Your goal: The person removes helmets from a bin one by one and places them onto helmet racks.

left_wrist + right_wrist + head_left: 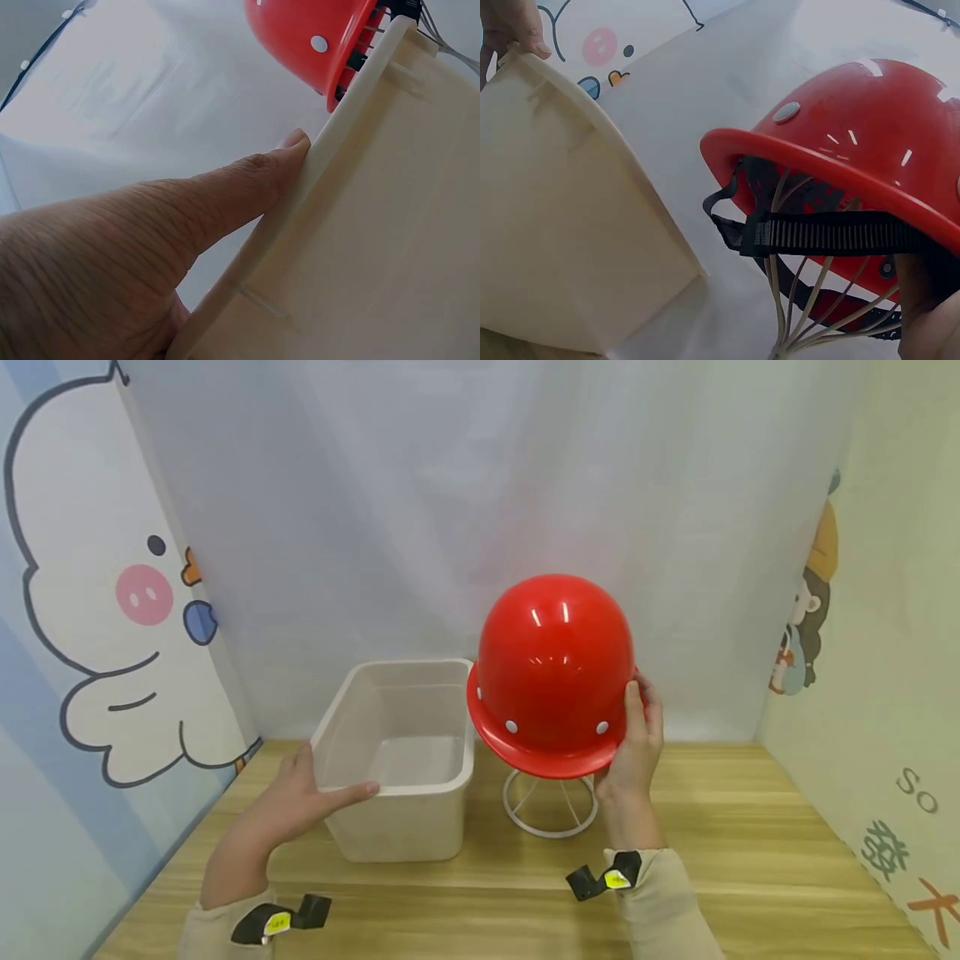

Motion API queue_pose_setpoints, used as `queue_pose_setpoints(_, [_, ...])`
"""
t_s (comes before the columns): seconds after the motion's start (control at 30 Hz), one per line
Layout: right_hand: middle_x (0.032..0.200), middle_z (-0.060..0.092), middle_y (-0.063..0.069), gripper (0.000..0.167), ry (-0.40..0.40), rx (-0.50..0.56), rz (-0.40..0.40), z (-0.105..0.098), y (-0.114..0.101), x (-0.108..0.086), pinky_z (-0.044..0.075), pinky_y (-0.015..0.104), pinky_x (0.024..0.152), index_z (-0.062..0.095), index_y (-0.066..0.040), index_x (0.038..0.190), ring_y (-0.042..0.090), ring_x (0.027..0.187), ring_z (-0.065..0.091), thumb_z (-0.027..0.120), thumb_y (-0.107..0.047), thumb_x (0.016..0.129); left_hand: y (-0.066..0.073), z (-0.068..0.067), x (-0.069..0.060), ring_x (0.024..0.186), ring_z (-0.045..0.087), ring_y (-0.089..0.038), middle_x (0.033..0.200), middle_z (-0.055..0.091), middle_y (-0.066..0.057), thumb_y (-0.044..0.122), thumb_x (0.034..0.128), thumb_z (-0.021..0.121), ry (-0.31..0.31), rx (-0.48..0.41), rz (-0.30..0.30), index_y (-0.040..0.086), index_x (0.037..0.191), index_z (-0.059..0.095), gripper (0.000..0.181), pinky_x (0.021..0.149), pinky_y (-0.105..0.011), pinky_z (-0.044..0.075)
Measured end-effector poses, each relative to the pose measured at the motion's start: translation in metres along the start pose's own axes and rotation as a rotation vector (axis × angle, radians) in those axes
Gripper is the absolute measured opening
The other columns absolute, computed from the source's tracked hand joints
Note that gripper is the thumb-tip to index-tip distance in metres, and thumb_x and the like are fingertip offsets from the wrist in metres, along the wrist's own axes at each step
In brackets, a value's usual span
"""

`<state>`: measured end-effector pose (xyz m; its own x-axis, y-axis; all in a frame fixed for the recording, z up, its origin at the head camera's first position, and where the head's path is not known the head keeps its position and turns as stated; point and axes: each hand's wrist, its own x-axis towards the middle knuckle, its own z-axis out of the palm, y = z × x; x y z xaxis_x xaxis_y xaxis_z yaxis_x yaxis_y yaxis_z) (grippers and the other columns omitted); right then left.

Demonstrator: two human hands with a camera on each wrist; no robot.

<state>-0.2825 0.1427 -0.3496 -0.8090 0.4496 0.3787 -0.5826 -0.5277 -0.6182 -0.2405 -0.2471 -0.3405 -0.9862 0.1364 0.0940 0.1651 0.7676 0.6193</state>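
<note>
A red hard hat is over a white wire stand, whose ring base rests on the table. My right hand grips its brim at the right side. In the right wrist view, black straps hang inside the shell and the stand's wires rise into it; whether the shell bears on them I cannot tell. To the left is an empty beige plastic bin. My left hand holds its near left corner, thumb along the rim; the other fingers are mostly hidden.
The wood-grain table carries both bin and stand. A pale curtain hangs behind them. Cartoon-printed panels flank the table, one on the left and one on the right. Black straps circle both wrists.
</note>
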Motion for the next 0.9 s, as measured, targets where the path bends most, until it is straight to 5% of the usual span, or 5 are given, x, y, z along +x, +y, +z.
queue_pose_setpoints(0.17, [0.143,0.051,0.009,0.039,-0.077,-0.091,-0.035,-0.005,-0.004,0.001,0.054,0.035,0.096,0.051,-0.012,0.141,0.028,0.129,0.050,0.049,-0.029,0.106,-0.002,-0.002,-0.001,0.124,0.039,-0.046,0.141,0.032,-0.033,0.062,0.0826,0.074,-0.012,0.010,-0.012,-0.005,0.156,0.011,0.117,0.093,-0.068,0.045])
queue_pose_setpoints(0.4, [0.142,0.052,0.006,0.039,-0.110,-0.268,-0.040,-0.016,-0.009,0.002,0.054,0.030,0.094,0.052,-0.013,0.140,0.027,0.126,0.052,0.050,-0.031,0.106,-0.005,-0.003,-0.003,0.124,0.038,-0.045,0.140,0.033,-0.032,0.062,0.0828,0.074,-0.017,0.005,-0.012,-0.003,0.156,0.012,0.116,0.091,-0.069,0.045])
queue_pose_setpoints(0.63, [0.141,0.051,0.006,0.045,-0.171,-0.371,0.052,-0.025,-0.016,0.006,0.058,0.030,0.085,0.046,-0.019,0.146,0.026,0.118,0.057,0.050,-0.038,0.105,-0.006,-0.004,-0.001,0.125,0.036,-0.044,0.138,0.040,-0.028,0.062,0.0828,0.074,0.010,0.005,0.032,-0.001,0.155,0.019,0.111,0.092,-0.070,0.044])
queue_pose_setpoints(0.9, [0.137,0.053,0.008,0.056,-0.260,-0.669,0.152,-0.039,-0.036,0.010,0.061,0.032,0.068,0.038,-0.029,0.154,0.017,0.091,0.070,0.047,-0.052,0.103,-0.005,-0.002,-0.001,0.125,0.036,-0.044,0.138,0.037,-0.029,0.062,0.0829,0.074,-0.007,-0.001,0.026,-0.002,0.156,0.015,0.114,0.090,-0.069,0.045])
